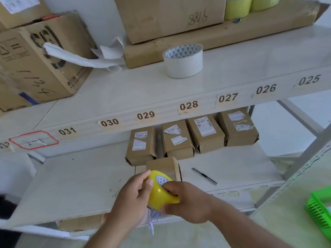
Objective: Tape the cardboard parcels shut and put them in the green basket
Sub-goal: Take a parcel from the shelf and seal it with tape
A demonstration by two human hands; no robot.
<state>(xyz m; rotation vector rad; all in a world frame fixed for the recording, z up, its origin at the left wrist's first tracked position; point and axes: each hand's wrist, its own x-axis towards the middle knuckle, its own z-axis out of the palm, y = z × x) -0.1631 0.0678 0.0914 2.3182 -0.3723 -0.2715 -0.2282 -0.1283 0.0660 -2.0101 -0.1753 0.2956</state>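
Both hands hold a yellow tape roll (157,192) over the front of the lower shelf. My left hand (133,196) grips its left side, thumb on the rim. My right hand (188,201) grips its right side with fingers inside the core. Just behind the roll stands a small cardboard parcel (163,166) with its side flaps loose. Further back, several labelled cardboard parcels (206,133) stand in a row under the upper shelf. A corner of the green basket (319,210) shows at the right edge.
A utility knife (204,175) lies on the lower shelf (71,185) right of the parcel. On the upper shelf stand a white tape roll (183,60), large cartons (41,58) and yellow tape rolls (238,8). Numbered labels line the shelf edge.
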